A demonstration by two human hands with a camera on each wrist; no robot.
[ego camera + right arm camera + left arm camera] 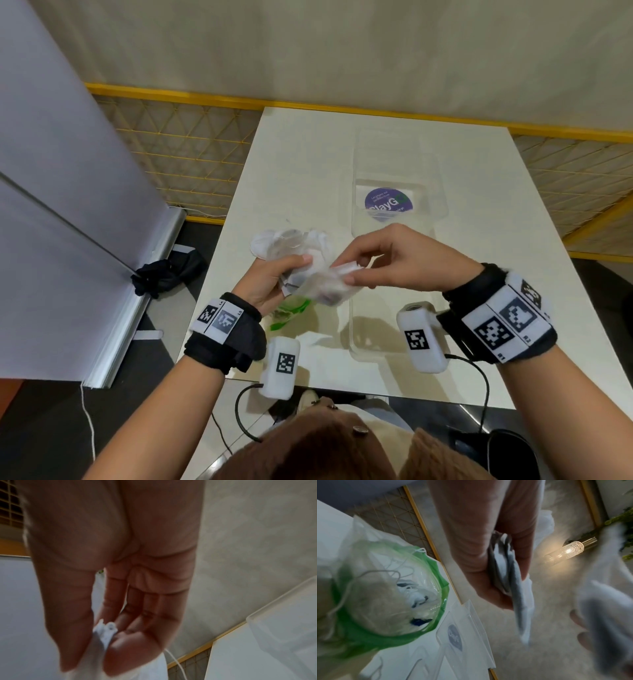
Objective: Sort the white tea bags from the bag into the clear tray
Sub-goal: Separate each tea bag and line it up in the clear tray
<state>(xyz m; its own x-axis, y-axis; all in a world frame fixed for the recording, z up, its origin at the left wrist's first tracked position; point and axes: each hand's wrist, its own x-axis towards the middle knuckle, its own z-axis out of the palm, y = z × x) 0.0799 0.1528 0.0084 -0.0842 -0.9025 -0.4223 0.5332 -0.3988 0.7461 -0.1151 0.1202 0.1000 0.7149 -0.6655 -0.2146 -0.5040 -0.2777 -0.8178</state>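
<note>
My left hand (270,281) grip clutches limp white tea bags (317,260); right hand (387,260) grip pinches one, clear plastic tray (435,212) at one o'clock. Featherlight, tearable; I'd pinch edge.

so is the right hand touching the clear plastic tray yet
Apart. The head view shows the right hand raised over the table, pinching a white tea bag; the clear plastic tray lies flat beneath it, with the hand's shadow on it.
</note>
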